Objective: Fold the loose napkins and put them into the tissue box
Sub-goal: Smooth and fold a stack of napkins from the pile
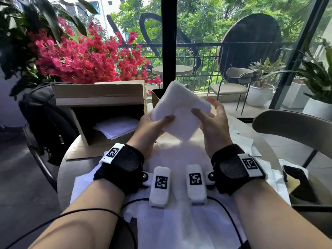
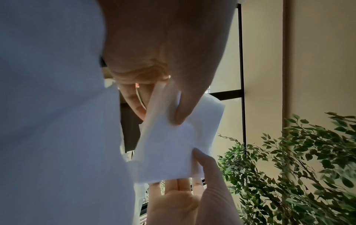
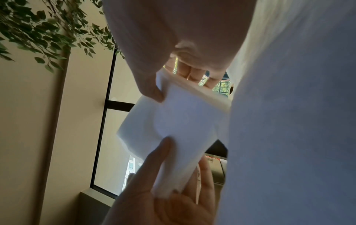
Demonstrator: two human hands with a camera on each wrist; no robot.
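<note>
Above the table (image 1: 62, 177), both hands pinch the napkin stack (image 1: 179, 112).

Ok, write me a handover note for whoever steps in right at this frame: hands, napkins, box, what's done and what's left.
Left hand: pinches the folded napkin at its near-left edge, thumb on top.
Right hand: thumb on the napkin's right side, fingers behind it; a light hold.
The napkin is held in the air above the table.
Box: open, lying on its side to the left, with folded napkins already inside.
Loose napkins lie spread on the table near the wrists.
Left: put this napkin in the box, then fold the loose ones.
</note>
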